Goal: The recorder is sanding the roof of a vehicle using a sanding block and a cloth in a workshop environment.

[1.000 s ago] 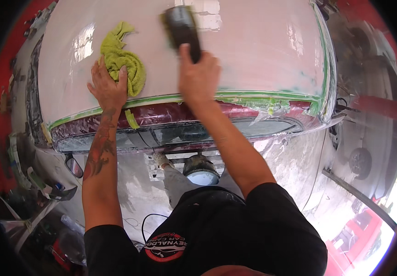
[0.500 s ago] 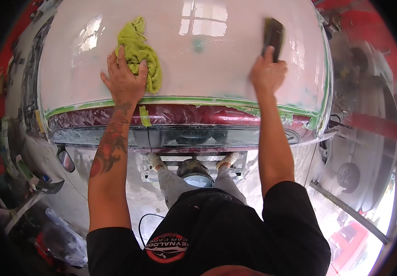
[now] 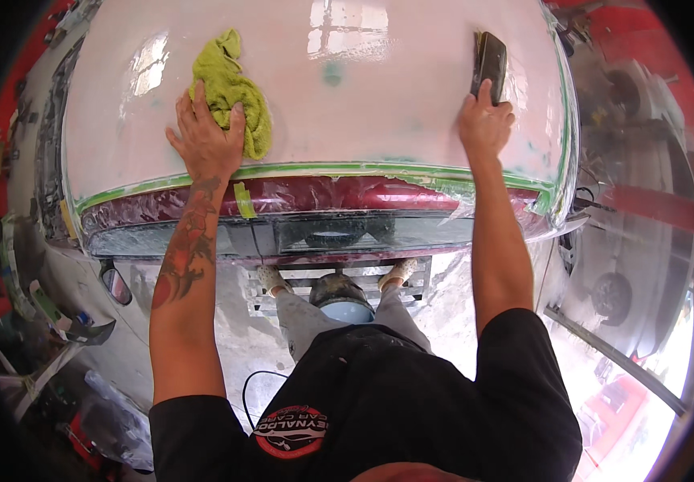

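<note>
Dark, stiff sanding block [image 3: 491, 63] looks light; the right hand [image 3: 484, 124] grips its lower end on the wet panel [image 3: 379, 104]. Left hand [image 3: 205, 140] presses flat on the soft green rag [image 3: 230, 92].

A glossy pale car roof [image 3: 363, 104] carries a yellow-green cloth [image 3: 230, 84] and a dark sanding block [image 3: 491, 60].

Car panel [image 3: 363, 104]: pale pink, smooth, wet-looking gloss with window reflections. Rag [image 3: 230, 92]: yellow-green cloth, soft, crumpled, matt, under the left hand [image 3: 206, 140]. Sanding block [image 3: 490, 63]: dark, matt, rubber-like, under the fingers of the right hand [image 3: 485, 124]. Masking tape [image 3: 323, 170]: green, paper-like, along the panel's near edge. Plastic film [image 3: 307, 201]: clear, wrinkled, shiny, over dark red bodywork below that edge.
</note>
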Action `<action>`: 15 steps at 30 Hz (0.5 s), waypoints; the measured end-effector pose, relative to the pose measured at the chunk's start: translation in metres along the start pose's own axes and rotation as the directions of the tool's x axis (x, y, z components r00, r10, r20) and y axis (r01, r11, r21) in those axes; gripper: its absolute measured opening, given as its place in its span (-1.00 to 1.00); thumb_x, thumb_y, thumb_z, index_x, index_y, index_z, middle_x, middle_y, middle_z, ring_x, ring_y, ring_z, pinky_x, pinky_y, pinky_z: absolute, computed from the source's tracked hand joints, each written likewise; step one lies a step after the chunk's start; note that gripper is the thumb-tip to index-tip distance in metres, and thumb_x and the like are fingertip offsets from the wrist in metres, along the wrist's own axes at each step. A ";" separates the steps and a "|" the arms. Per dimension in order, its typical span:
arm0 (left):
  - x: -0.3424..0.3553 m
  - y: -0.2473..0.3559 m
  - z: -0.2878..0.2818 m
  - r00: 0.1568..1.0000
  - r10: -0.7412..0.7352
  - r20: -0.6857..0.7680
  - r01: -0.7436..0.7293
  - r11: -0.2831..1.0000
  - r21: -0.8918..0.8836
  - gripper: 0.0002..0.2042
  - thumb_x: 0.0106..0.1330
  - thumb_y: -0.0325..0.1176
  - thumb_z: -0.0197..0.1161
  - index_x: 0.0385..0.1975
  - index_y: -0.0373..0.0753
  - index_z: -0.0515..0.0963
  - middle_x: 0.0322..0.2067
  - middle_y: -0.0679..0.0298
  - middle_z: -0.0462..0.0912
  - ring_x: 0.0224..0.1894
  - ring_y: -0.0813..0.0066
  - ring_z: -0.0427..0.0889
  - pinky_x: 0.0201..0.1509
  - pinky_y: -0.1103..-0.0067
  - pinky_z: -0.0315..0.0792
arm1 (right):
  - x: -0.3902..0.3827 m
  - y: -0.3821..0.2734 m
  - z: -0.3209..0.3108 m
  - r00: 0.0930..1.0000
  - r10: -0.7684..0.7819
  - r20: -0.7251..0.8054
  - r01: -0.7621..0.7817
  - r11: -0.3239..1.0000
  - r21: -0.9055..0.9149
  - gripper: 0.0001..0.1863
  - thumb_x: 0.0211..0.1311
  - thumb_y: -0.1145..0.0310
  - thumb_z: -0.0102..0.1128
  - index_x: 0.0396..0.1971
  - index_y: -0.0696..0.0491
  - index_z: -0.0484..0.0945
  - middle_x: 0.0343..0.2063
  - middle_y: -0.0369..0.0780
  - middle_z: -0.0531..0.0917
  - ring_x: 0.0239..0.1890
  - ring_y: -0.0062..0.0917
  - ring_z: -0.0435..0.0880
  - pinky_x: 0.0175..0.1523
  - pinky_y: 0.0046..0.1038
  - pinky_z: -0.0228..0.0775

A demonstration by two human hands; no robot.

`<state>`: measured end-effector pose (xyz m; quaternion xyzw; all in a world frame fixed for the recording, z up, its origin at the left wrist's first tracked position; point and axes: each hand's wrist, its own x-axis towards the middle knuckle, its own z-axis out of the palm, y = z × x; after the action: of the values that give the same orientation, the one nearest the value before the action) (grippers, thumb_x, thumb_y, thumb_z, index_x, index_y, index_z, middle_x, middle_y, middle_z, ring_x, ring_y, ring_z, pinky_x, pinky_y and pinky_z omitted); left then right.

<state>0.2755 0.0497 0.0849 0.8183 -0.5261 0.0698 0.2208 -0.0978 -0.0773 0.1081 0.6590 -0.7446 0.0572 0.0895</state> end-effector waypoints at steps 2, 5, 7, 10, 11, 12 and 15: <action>0.004 0.002 0.001 1.000 0.008 -0.012 -0.008 1.000 0.011 -0.30 0.35 0.10 0.08 0.42 -0.07 0.10 0.37 0.05 0.17 0.46 0.14 0.09 0.41 -0.11 -0.16 | -0.023 -0.044 0.000 0.994 -0.100 -0.051 0.102 0.994 0.046 -0.46 0.36 0.17 -0.03 0.33 -0.11 0.30 -0.17 0.05 0.46 -0.13 -0.11 0.48 -0.09 -0.12 0.38; 0.002 0.004 0.010 1.000 0.014 0.007 -0.014 1.000 0.001 -0.31 0.36 0.10 0.08 0.41 -0.08 0.12 0.37 0.05 0.18 0.46 0.14 0.09 0.41 -0.10 -0.15 | -0.101 -0.139 -0.025 0.892 -0.442 -0.092 0.449 0.846 0.288 -0.46 0.22 0.40 0.02 0.25 -0.06 0.37 -0.21 -0.01 0.49 -0.14 -0.17 0.49 -0.09 -0.14 0.36; 0.003 0.002 0.015 0.999 0.029 -0.020 -0.030 0.999 -0.039 -0.30 0.34 0.10 0.09 0.39 -0.11 0.15 0.34 0.04 0.21 0.44 0.14 0.10 0.40 -0.14 -0.14 | -0.123 -0.156 -0.024 0.808 -0.533 -0.252 0.589 0.725 0.356 -0.45 0.18 0.41 0.04 0.24 -0.13 0.40 -0.19 -0.03 0.51 -0.16 -0.19 0.50 -0.11 -0.16 0.37; -0.001 -0.014 0.014 1.000 0.019 -0.025 -0.019 1.000 -0.014 -0.30 0.34 0.10 0.09 0.39 -0.12 0.16 0.33 0.04 0.22 0.43 0.12 0.12 0.39 -0.14 -0.14 | -0.091 -0.105 -0.008 0.804 -0.564 -0.190 0.595 0.757 0.272 -0.45 0.20 0.38 0.06 0.25 -0.19 0.41 -0.18 -0.03 0.51 -0.16 -0.18 0.49 -0.11 -0.14 0.36; -0.002 -0.017 0.010 1.000 0.025 -0.019 -0.025 1.000 -0.017 -0.30 0.34 0.11 0.09 0.39 -0.13 0.16 0.33 0.03 0.22 0.43 0.11 0.14 0.39 -0.15 -0.13 | -0.072 -0.071 -0.008 0.858 -0.474 -0.195 0.508 0.838 0.197 -0.48 0.26 0.30 0.07 0.26 -0.23 0.41 -0.18 -0.02 0.51 -0.17 -0.17 0.49 -0.13 -0.15 0.37; 0.000 -0.014 0.007 0.999 0.028 -0.019 -0.029 0.999 -0.020 -0.30 0.34 0.11 0.09 0.39 -0.13 0.16 0.33 0.03 0.22 0.43 0.11 0.14 0.39 -0.15 -0.13 | -0.049 -0.029 0.002 0.907 -0.365 -0.209 0.398 0.906 0.145 -0.50 0.31 0.21 0.09 0.27 -0.23 0.41 -0.18 -0.02 0.51 -0.18 -0.16 0.50 -0.14 -0.14 0.37; 0.002 -0.008 0.007 0.999 0.029 -0.036 -0.029 1.000 0.000 -0.30 0.35 0.11 0.08 0.39 -0.13 0.16 0.33 0.03 0.22 0.42 0.10 0.14 0.39 -0.15 -0.12 | -0.010 0.057 0.016 0.991 -0.064 -0.121 0.067 0.997 0.023 -0.47 0.30 0.13 0.13 0.28 -0.23 0.40 -0.16 0.01 0.49 -0.16 -0.13 0.48 -0.05 -0.13 0.37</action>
<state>0.2823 0.0482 0.0773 0.8092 -0.5337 0.0877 0.2295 -0.1542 -0.0637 0.0927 0.6795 -0.7151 0.1039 0.1269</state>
